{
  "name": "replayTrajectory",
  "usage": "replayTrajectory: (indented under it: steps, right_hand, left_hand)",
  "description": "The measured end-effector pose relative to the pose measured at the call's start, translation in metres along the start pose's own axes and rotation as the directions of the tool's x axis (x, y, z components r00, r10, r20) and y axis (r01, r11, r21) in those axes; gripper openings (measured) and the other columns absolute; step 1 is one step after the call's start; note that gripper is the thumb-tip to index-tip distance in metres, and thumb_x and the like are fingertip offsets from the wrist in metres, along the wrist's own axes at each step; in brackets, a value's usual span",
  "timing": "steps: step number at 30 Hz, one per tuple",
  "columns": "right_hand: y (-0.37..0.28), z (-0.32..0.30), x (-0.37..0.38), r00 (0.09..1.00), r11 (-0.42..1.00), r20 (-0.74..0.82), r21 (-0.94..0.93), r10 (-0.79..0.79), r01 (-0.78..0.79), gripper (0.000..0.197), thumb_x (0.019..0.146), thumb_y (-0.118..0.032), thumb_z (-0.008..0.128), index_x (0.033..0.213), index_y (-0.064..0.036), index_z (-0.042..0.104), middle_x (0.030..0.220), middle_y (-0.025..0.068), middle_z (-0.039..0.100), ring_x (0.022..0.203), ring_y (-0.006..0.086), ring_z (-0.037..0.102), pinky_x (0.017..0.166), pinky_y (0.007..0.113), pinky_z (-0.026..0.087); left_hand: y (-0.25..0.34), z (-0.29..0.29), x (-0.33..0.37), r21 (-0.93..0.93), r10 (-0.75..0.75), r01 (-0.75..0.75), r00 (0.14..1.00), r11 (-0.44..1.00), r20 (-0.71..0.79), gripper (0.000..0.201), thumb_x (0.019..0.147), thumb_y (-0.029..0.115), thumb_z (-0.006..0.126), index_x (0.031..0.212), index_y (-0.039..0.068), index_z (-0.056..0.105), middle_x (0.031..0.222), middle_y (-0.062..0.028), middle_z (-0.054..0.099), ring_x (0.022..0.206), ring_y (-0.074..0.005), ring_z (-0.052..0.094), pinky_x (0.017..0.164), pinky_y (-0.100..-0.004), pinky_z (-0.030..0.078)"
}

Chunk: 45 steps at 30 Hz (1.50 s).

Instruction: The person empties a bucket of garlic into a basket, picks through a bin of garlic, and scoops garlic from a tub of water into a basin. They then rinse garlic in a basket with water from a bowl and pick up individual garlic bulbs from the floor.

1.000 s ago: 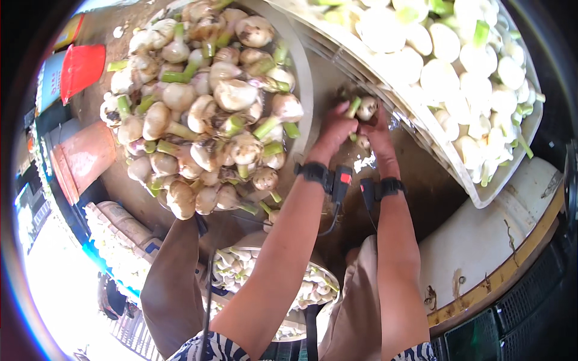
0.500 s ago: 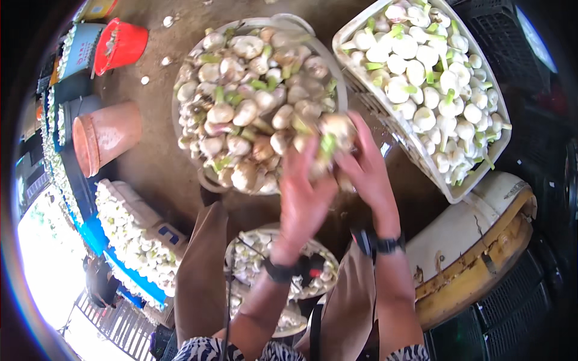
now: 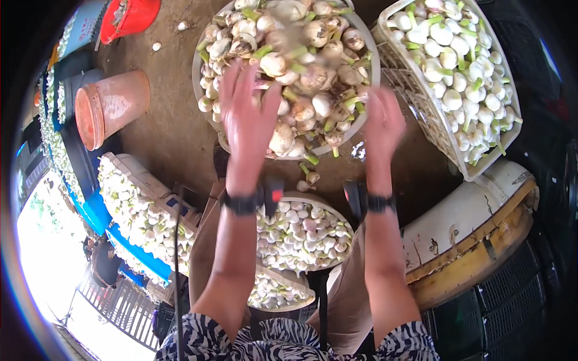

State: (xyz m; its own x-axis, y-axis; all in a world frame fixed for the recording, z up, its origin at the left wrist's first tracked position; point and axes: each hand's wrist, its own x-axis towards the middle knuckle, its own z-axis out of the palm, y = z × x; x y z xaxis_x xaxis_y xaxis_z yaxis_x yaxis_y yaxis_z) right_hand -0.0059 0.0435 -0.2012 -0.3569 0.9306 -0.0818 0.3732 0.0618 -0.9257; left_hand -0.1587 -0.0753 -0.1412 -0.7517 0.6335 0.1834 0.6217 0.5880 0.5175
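Item: sorting of garlic bulbs, seen from over a seated person's shoulders. Left hand [image 3: 248, 111] raised over the near edge of a large round basin [image 3: 208, 45] heaped with unpeeled, green-stemmed garlic bulbs [image 3: 301, 66]; palm down, fingers [image 3: 232, 78] spread apart and empty, blurred with motion, just above or brushing the heap. Right hand [image 3: 383, 120] raised at the basin's right rim, also open, fingers apart, holding nothing that can be made out. Both forearms run up from the near edge, roughly parallel, each with a dark wristband [image 3: 241, 203]. Step judged in hand: reaching into the heap for the next bulb; the next move would call for closing the fingers on one bulb near the basin's front edge and drawing it back toward the lap. Between the knees, near: a smaller round basin [image 3: 337, 210] filled with trimmed white bulbs. Far right: a white slatted crate [image 3: 421, 102] of clean bulbs with short green stems. Left: a long tray [image 3: 129, 165] of bulbs, an orange bucket [image 3: 111, 105] lying on its side, a red tub [image 3: 132, 18] far left. One stray bulb [image 3: 312, 175] lies on the brown floor [image 3: 174, 132] between the two basins.
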Motion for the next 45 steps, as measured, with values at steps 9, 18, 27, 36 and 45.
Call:
replayTrajectory:
  steps: [9,18,27,36,45]
  right_hand:
    - [0.251,0.033,-0.243,0.59,0.792,0.585,-0.588,0.556,-0.164,0.046,0.073,-0.033,0.064,0.1,0.002,0.05,0.096,0.0169,0.059,0.092,0.0268,0.057,0.075,0.038,0.044]
    - [0.294,0.06,-0.231,0.285,0.756,0.726,-0.475,0.626,-0.451,0.069,0.065,-0.03,0.069,0.122,-0.0037,0.039,0.104,0.0159,0.057,0.094,0.0283,0.056,0.078,0.037,0.046]
    - [0.227,0.05,-0.189,-0.025,0.306,0.564,-0.485,0.826,-0.819,0.031,0.082,-0.032,0.053,0.099,-0.0065,0.056,0.087,0.0074,0.06,0.078,0.0173,0.056,0.061,0.032,0.049]
    - [-0.003,-0.044,-0.107,0.69,0.901,0.58,-0.281,0.433,-0.33,0.035,0.077,-0.024,0.061,0.101,0.0003,0.054,0.084,0.013,0.061,0.072,0.0196,0.06,0.064,0.028,0.048]
    - [-0.088,0.093,-0.025,0.886,0.814,0.452,-0.473,-0.105,0.338,0.051,0.076,-0.016,0.057,0.121,-0.002,0.039,0.112,0.0232,0.043,0.098,0.0396,0.046,0.082,0.042,0.04]
  left_hand:
    - [-0.117,0.108,-0.246,0.172,-0.373,0.396,0.517,0.902,0.77,0.021,0.07,0.016,0.051,0.086,0.005,0.062,0.091,-0.0155,0.06,0.086,-0.0291,0.057,0.072,-0.0369,0.045]
    - [-0.157,0.218,-0.29,0.115,-0.096,0.111,-0.169,0.987,0.981,0.027,0.072,0.023,0.057,0.084,0.0,0.062,0.087,-0.0171,0.061,0.075,-0.0264,0.058,0.063,-0.0359,0.045]
    - [-0.148,0.197,-0.293,0.429,-0.034,0.898,-0.427,0.098,0.903,0.019,0.071,0.015,0.056,0.087,0.005,0.061,0.066,-0.0022,0.054,0.056,-0.0122,0.048,0.058,-0.0264,0.043]
    - [0.006,0.036,-0.151,-0.145,0.013,0.958,0.147,0.246,0.989,0.037,0.065,0.015,0.065,0.098,0.004,0.052,0.07,-0.0049,0.057,0.063,-0.0118,0.055,0.046,-0.0251,0.043]
    - [-0.05,-0.008,-0.035,-0.518,-0.339,0.682,0.718,0.517,0.608,0.069,0.063,-0.002,0.057,0.128,0.003,0.033,0.113,-0.019,0.044,0.097,-0.029,0.05,0.082,-0.0342,0.044]
